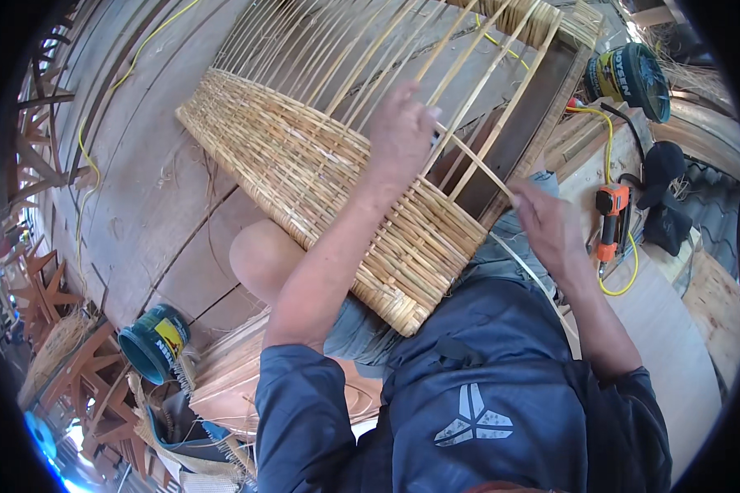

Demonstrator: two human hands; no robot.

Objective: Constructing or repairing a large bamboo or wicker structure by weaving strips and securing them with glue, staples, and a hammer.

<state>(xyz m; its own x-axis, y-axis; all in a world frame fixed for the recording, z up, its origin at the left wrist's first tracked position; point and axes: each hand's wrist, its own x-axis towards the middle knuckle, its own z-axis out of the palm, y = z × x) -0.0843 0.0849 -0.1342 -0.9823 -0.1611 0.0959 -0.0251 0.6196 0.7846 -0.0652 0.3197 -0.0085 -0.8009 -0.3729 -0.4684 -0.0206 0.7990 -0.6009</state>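
Crossing stakes [517, 89], a strip [481, 163] spans gripping left hand [401, 131] and right hand [551, 223]; orange tool [608, 220] nearby.

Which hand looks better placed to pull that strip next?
Probably the right hand: it seems to pinch the strip, right of the weave. The left hand is farther forward, over the bare stakes.

The woven panel [304, 172] is golden straw streaked with brown in a tight basket weave. A navy shirt [501, 353] bears a pale grey emblem [495, 420]; the nail gun [608, 223] is orange and black, its hose [609, 156] bright yellow.
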